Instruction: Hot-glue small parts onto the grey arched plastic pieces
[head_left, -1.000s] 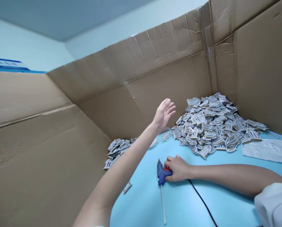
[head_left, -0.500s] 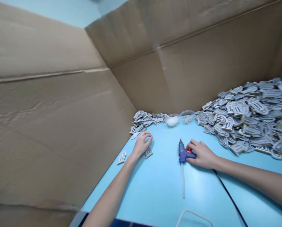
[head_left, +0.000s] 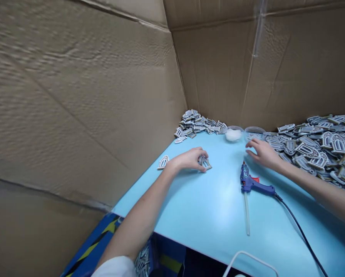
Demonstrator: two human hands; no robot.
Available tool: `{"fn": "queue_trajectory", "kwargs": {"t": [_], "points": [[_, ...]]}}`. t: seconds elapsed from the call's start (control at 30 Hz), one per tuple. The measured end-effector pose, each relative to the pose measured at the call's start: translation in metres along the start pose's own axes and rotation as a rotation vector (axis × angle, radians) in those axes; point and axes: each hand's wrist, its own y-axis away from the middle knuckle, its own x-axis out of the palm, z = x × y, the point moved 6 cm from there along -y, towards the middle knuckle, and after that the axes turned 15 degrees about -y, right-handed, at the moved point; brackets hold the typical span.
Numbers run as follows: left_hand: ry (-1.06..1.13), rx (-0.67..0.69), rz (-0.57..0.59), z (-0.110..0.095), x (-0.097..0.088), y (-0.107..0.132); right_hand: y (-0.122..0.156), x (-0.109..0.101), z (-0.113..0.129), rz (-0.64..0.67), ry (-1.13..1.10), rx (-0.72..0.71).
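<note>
Arch piece (head_left: 206, 164): head view, inward of worktop (head_left: 215, 215) left edge, pinched by left hand (head_left: 191, 159). Right hand (head_left: 263, 154) hovers empty beyond glue gun (head_left: 249, 184). Small pile (head_left: 198, 124), far left corner; larger pile (head_left: 309, 148) along far edge; finished share unclear.

Left of the glue gun (head_left: 248, 184), the left hand (head_left: 191, 158) hides part of the arched piece (head_left: 206, 163) it grips. Beyond the gun, the contents of the clear dish (head_left: 255, 128) nearer the right hand (head_left: 263, 153) are indistinct. Right of it, the frame crops the large pile (head_left: 331, 144); below, the black cable (head_left: 301, 231).
</note>
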Motion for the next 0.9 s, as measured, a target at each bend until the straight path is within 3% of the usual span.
{"fn": "queue_trajectory", "kwargs": {"t": [0.17, 0.3, 0.6, 0.9], "points": [[0.057, 0.185, -0.033, -0.041, 0.018, -0.010, -0.096, 0.001, 0.003, -0.014, 0.099, 0.082], [0.150, 0.309, -0.104, -0.055, 0.027, -0.015, -0.133, 0.017, 0.002, -0.008, 0.139, 0.148], [0.213, 0.385, -0.150, -0.063, 0.031, -0.015, -0.154, 0.031, -0.007, -0.066, 0.105, 0.214], [0.193, 0.403, -0.150, -0.068, 0.034, -0.014, -0.149, 0.004, -0.018, -0.321, -0.173, 0.199]]}}
